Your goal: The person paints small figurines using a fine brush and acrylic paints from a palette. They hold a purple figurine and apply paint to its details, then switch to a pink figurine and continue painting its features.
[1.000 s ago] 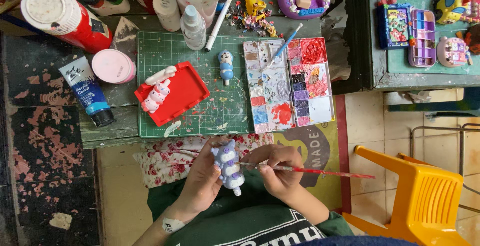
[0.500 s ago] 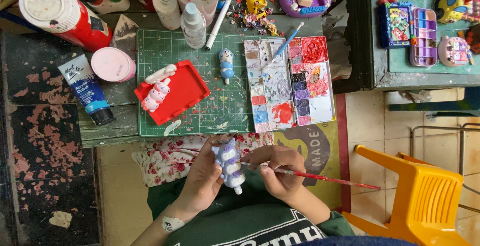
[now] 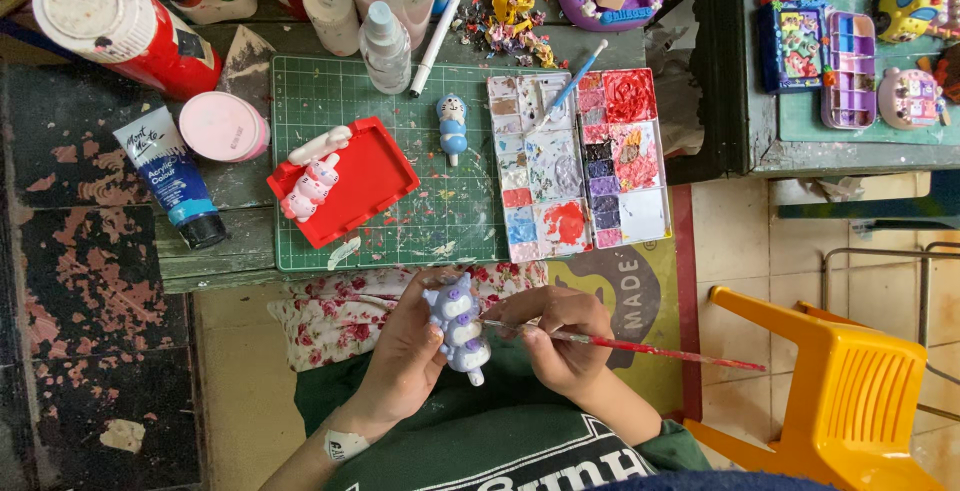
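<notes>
your left hand is closed round the small lilac-and-white painted figurine above your lap; your right hand pinches a thin red-handled paintbrush, tip touching it. it looks light, rigid, breakable, perhaps wet: hold its unpainted sides.

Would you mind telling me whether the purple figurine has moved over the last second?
No: the purple figurine sits just below the green cutting mat's lower edge, as before.

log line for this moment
left hand: holds purple figurine | right hand: holds red paintbrush, tip at figurine | paint palette on green mat
</notes>
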### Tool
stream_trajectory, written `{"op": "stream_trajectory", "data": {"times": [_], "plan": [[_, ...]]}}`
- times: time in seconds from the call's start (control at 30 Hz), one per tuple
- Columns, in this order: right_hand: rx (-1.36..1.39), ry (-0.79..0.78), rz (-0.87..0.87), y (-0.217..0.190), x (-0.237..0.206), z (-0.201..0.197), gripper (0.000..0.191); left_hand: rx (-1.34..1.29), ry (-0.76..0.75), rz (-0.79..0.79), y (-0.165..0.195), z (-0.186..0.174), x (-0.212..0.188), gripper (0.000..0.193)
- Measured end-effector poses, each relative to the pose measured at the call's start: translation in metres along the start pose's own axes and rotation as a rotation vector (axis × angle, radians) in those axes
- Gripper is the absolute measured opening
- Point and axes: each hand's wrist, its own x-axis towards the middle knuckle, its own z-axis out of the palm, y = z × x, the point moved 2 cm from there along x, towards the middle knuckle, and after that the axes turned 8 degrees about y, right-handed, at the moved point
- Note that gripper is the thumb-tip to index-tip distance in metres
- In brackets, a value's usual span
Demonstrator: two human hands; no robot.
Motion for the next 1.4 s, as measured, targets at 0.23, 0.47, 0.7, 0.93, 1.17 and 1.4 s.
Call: {"op": "stream_trajectory", "data": {"times": [0.23,0.47,0.7,0.93,1.17,1.4], "plan": [[-0.066,-0.002,0.023,0.0,0.001,0.0,0.018,-0.005,0.013,0.0,-0.001,-0.001,0.0,0.066],[0.004,0.029,0.032,-0.001,0.0,0.001,0.015,-0.007,0.003,0.003,0.002,0.002,0.001,0.065],[-0.072,-0.001,0.013,-0.002,0.002,0.001,0.017,0.041,0.026,-0.014,0.002,0.001,0.0,0.067],[-0.077,0.361,0.034,0.016,0.023,-0.034,0.014,-0.006,0.009,0.044,0.001,-0.005,-0.005,0.066],[-0.843,0.322,0.382,0.041,0.062,-0.098,0.014,0.005,0.12,0.077,-0.005,-0.013,-0.008,0.067],[-1.007,0.247,0.321,0.048,0.063,-0.093,0.013,0.007,0.13,0.105,-0.009,-0.019,-0.01,0.068]]}}
